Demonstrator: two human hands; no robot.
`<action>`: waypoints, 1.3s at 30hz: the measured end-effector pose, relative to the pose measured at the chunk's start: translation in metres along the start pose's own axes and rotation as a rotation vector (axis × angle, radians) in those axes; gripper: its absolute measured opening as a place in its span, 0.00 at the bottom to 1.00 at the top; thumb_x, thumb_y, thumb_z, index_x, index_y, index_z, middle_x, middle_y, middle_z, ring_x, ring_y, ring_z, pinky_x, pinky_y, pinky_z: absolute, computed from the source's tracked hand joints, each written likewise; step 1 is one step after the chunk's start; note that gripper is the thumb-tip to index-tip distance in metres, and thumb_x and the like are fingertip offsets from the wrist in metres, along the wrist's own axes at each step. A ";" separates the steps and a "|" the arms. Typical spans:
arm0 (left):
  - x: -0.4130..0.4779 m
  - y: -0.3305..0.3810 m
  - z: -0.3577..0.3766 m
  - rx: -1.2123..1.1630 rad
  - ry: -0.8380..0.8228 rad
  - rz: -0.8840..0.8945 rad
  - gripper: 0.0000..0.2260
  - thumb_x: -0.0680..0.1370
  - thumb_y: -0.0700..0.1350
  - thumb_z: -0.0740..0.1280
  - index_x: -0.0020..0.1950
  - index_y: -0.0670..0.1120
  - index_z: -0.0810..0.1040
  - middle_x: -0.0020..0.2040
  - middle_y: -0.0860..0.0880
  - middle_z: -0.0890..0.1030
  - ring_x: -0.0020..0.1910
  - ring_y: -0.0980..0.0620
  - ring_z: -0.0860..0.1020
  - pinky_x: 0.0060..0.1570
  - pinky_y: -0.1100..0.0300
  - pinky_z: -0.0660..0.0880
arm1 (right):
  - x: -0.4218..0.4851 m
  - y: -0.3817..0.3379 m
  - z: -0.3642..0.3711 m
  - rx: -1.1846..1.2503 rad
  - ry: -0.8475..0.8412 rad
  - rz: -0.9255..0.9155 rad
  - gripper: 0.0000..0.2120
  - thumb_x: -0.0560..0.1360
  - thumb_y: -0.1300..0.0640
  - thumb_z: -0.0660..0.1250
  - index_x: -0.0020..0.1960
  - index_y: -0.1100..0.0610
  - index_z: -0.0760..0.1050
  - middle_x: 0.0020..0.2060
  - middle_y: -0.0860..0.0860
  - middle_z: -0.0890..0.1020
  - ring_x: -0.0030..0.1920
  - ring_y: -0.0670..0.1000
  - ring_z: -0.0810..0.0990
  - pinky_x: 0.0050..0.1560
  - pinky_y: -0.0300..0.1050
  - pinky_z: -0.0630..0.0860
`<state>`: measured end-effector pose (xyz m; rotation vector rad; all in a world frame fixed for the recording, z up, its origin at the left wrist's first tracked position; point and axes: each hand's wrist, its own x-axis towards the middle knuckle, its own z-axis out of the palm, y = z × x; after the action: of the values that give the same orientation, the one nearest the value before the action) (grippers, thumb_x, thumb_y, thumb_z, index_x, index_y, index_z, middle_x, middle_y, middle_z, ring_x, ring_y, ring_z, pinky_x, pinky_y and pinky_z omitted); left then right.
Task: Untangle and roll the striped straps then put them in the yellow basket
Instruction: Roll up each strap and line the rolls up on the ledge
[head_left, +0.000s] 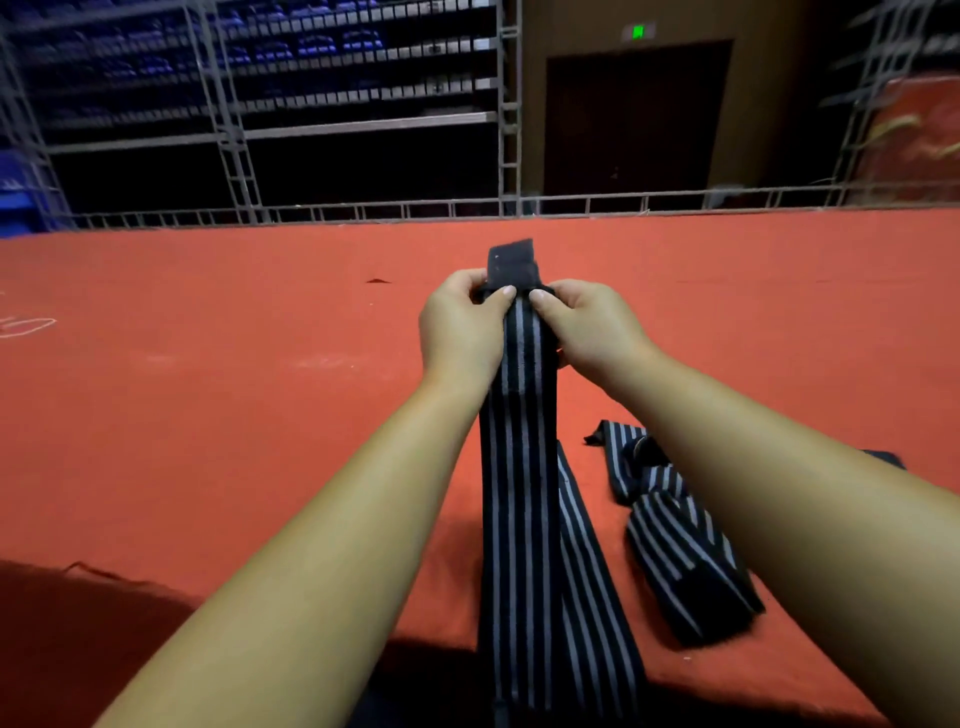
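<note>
While I've got both arms stretched out over the red surface (208, 389), my left hand (460, 327) and right hand (589, 325) are pinching the top of one striped strap (519, 467), side by side and nearly touching. Thumbs are pressed on the near face and the other fingers are curled round behind, so both hands have a tight grip on it. The plain black end tab (511, 260) sticks up just above my fingers. From there the strap hangs straight down between my forearms, black with thin pale stripes running lengthwise, and drops past the near edge of the surface and out of view at the bottom.

A second stretch of striped band (574, 499) slants out from behind it on the right. I honestly can't tell if it's the same strap doubling back or another one.

Just right of that, the other strap (680, 540) lies in a twisted heap on the surface, partly under my right forearm, not touching the one I'm holding as far as I can see.

Far edge of the surface has a metal truss rail (363, 210). Behind it there's a dark door (634, 119) with a green sign (638, 31) above it, plus tiers of something blue on the left, too blurry to make out.
</note>
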<state>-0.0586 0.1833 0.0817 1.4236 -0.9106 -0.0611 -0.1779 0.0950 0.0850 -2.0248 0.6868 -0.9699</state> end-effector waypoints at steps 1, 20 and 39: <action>-0.002 0.012 0.000 0.003 -0.004 0.034 0.06 0.82 0.44 0.72 0.56 0.54 0.85 0.47 0.60 0.86 0.49 0.64 0.83 0.49 0.65 0.77 | -0.003 -0.010 -0.005 -0.002 0.007 -0.013 0.13 0.88 0.53 0.63 0.56 0.59 0.85 0.45 0.56 0.89 0.44 0.57 0.89 0.42 0.55 0.86; 0.007 0.148 -0.054 -0.490 -0.323 -0.129 0.08 0.85 0.40 0.69 0.61 0.42 0.86 0.54 0.43 0.90 0.51 0.47 0.89 0.48 0.55 0.83 | -0.033 -0.116 -0.071 0.595 0.054 -0.108 0.13 0.87 0.56 0.66 0.70 0.54 0.81 0.58 0.57 0.89 0.61 0.61 0.87 0.58 0.59 0.83; 0.011 0.125 -0.065 -0.354 -0.432 -0.005 0.18 0.81 0.24 0.61 0.58 0.38 0.86 0.51 0.40 0.89 0.51 0.47 0.89 0.50 0.61 0.83 | -0.033 -0.109 -0.078 0.892 -0.147 -0.010 0.12 0.87 0.62 0.61 0.64 0.63 0.82 0.57 0.61 0.86 0.55 0.56 0.87 0.61 0.50 0.84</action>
<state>-0.0732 0.2555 0.2024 1.0967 -1.1816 -0.5257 -0.2451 0.1473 0.1935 -1.2820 0.1049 -0.8981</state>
